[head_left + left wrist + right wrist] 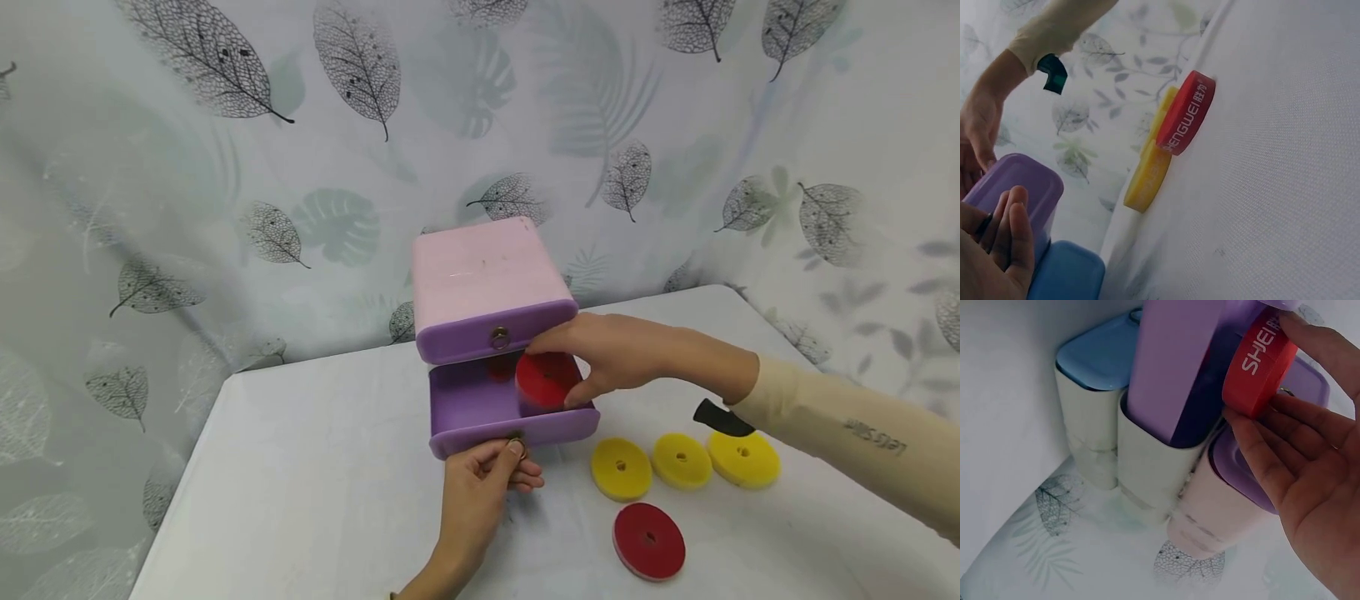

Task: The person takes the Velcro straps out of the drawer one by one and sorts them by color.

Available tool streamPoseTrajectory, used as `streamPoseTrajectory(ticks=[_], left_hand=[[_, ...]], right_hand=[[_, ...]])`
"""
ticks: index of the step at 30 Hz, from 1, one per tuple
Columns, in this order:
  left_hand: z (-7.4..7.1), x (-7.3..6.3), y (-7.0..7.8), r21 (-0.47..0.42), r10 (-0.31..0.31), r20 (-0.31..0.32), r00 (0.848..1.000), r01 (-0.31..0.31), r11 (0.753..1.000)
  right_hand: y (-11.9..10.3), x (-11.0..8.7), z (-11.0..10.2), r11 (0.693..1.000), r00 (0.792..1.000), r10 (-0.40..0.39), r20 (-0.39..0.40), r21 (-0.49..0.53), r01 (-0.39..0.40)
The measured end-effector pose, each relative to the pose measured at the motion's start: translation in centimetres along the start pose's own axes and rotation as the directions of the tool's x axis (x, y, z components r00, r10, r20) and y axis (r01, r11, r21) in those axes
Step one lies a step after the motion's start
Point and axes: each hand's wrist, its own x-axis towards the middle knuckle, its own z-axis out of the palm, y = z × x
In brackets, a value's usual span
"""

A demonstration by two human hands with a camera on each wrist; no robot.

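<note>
A small drawer unit with a pink top stands on the white table, its middle purple drawer pulled out. With thumb and fingers my left hand pinches the ring pull on that drawer's front; in the left wrist view the ring is mostly hidden. My right hand grips a red tape roll by its edges at the right side of the drawer. White lettering shows on the roll in the right wrist view. Deeper in the drawer is a dark red patch, too shaded to identify.
Three yellow tape rolls lie right of the drawer, with another red roll nearer the front. Above the pulled drawer is a closed purple drawer; a blue drawer sits below. Leaf-printed cloth hangs behind the table.
</note>
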Motion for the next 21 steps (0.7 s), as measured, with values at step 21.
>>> streamPoseTrajectory(ticks=[21], left_hand=[[0.0,0.1,0.1,0.004,0.018,-0.001,1.0,-0.018,1.0]], right_hand=[[-1.8,-7.4,-1.6,0.998,0.998,0.055,-0.038,-0.023,-0.056]])
